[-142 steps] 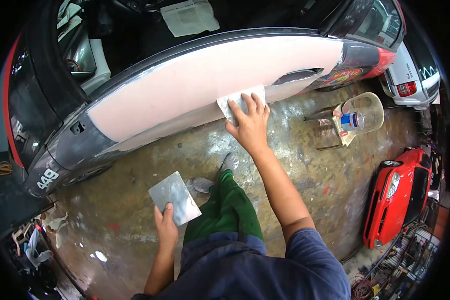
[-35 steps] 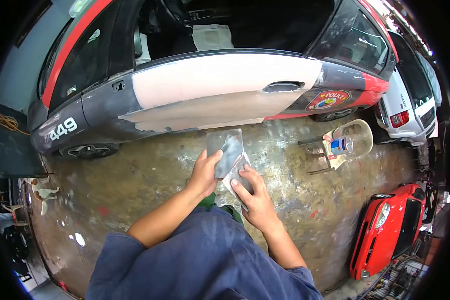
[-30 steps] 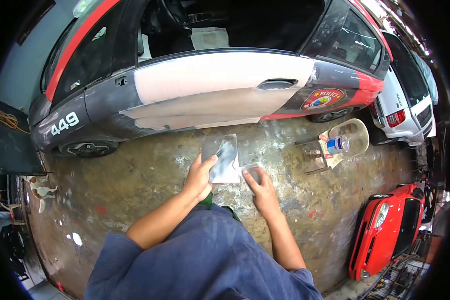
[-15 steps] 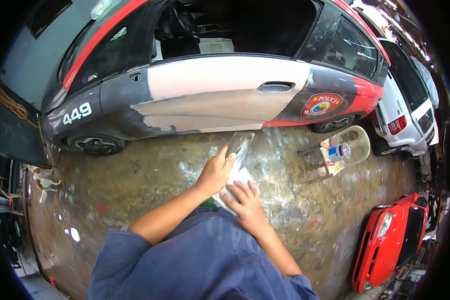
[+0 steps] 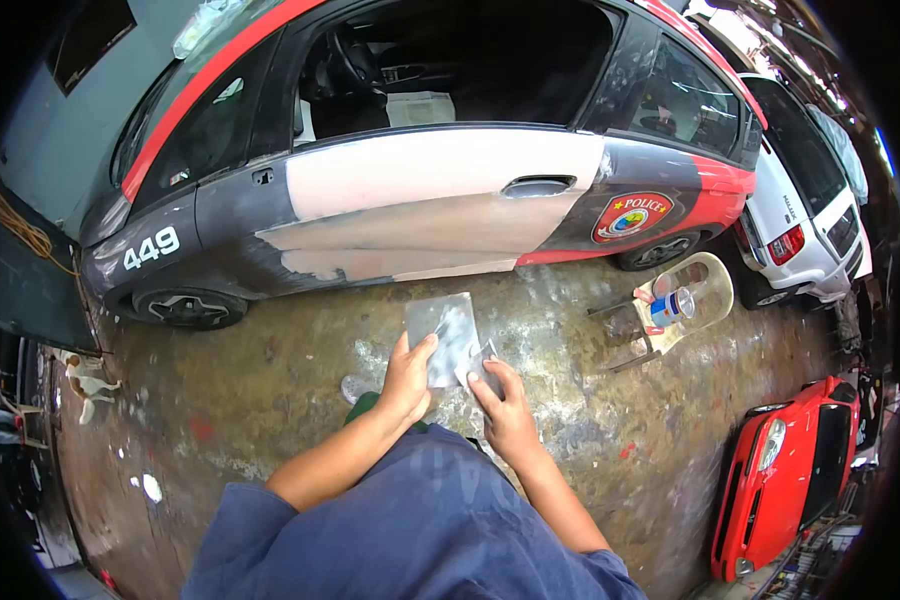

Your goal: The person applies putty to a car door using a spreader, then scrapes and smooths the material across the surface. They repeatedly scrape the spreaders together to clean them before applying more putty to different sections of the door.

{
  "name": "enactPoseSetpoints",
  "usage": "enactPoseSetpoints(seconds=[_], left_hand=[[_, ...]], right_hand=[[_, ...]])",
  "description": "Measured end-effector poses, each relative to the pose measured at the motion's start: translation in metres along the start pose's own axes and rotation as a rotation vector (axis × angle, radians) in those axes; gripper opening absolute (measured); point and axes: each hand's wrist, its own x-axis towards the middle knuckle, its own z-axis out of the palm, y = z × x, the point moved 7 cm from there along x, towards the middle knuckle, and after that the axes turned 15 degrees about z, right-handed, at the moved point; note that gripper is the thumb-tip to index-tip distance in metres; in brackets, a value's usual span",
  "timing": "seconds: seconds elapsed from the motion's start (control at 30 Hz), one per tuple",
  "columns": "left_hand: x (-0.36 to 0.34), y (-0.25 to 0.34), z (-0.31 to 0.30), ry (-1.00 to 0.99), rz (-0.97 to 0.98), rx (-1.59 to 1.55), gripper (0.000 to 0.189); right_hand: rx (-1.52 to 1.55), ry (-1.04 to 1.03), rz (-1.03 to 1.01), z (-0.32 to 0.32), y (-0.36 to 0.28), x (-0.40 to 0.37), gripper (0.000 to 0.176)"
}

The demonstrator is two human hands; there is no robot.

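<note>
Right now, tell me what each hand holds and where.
Left hand pinches the flat grey metal plate by its lower edge; right hand holds a small grey spreader by its lower end.

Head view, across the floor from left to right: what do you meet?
White dog, left hand gripping a metal plate, right hand holding a small spreader, plastic chair with a can, red car.

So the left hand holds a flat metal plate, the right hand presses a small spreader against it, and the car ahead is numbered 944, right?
One slip: the head view shows the car numbered 449, not 944. The rest stands: the left hand holds the flat metal plate and the right hand presses the small spreader against it.
</note>
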Motion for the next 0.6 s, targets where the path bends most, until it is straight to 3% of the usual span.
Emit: enactPoseSetpoints(seconds=[0.07,0.1,0.13,0.23,0.27,0.43,0.53,0.6], left_hand=[[0.001,0.014,-0.01,0.071,-0.079,-0.028,0.036],[0.001,0.038,-0.003,0.057,-0.026,-0.024,0.036],[0.004,0.062,0.002,0.039,0.024,-0.015,0.037],[0.032,0.111,-0.017,-0.032,0.26,0.143,0.036],[0.039,0.121,-0.031,-0.042,0.295,0.172,0.035],[0.063,0.152,-0.094,0.009,0.283,0.249,0.034],[0.076,0.163,-0.131,0.051,0.24,0.31,0.041],[0.088,0.167,-0.152,0.049,0.251,0.322,0.041]], right_hand=[[-0.089,-0.118,0.128,0.015,0.032,0.005,0.072],[-0.132,-0.176,0.194,0.024,0.053,0.005,0.074],[-0.013,-0.217,0.286,0.041,0.083,0.001,0.063],[0.722,-0.043,0.85,0.06,0.126,0.009,0.052],[1.329,0.021,0.973,0.071,0.12,0.02,0.048],[2.011,-0.201,0.71,0.072,0.058,0.11,0.071],[2.148,-0.29,0.582,0.067,0.02,0.144,0.079],[2.155,-0.234,0.608,0.069,0.007,0.16,0.083]])
